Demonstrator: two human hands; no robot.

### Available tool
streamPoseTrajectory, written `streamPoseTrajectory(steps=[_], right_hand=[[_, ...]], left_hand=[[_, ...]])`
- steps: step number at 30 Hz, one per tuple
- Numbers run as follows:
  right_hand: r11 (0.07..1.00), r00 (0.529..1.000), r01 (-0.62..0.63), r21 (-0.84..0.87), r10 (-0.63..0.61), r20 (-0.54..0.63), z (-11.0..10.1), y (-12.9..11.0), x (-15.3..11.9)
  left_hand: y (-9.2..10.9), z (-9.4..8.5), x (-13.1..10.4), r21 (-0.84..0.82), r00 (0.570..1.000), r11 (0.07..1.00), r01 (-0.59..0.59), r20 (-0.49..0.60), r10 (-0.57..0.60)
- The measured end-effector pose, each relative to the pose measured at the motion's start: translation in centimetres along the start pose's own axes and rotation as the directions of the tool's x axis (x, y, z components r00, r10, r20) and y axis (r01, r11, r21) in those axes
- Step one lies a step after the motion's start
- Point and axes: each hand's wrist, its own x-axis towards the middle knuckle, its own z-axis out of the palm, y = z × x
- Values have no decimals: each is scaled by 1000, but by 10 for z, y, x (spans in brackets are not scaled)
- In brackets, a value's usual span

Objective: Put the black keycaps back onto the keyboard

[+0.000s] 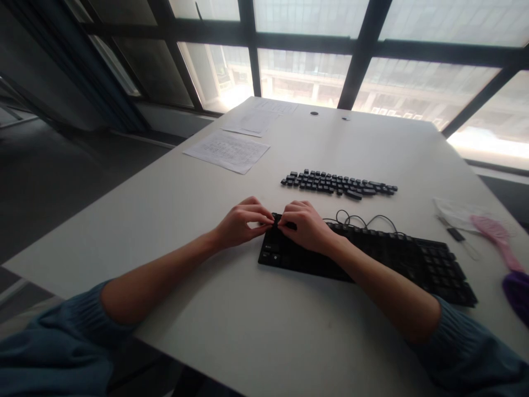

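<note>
A black keyboard (392,251) lies slightly slanted on the white table (231,331). Many of its keys look removed, while some keycaps remain at the lower left corner and on the number pad. At its upper left corner, my left hand (242,223) is closed, thumb and index finger pinched together. My right hand (305,225) pinches right beside it, its palm over the keyboard's left part. Whatever is between the fingertips of either hand is too small to make out. Behind the keyboard, several loose black keycaps (330,183) lie grouped in slanting rows.
The keyboard's thin black cable (374,220) loops behind it. Printed papers (227,150) lie at the far left. On the right are a clear plastic bag (452,212), a small black tool with a wire loop (457,234) and a pink hairbrush (491,227). Windows stand beyond the table.
</note>
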Motion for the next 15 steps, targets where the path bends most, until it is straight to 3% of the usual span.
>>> streamPoseTrajectory(steps=[15], right_hand=[[999,1000,23,-33,-23,9,-7,-8,-1]], left_hand=[[5,-6,0,94,996,994,57,61,-63]])
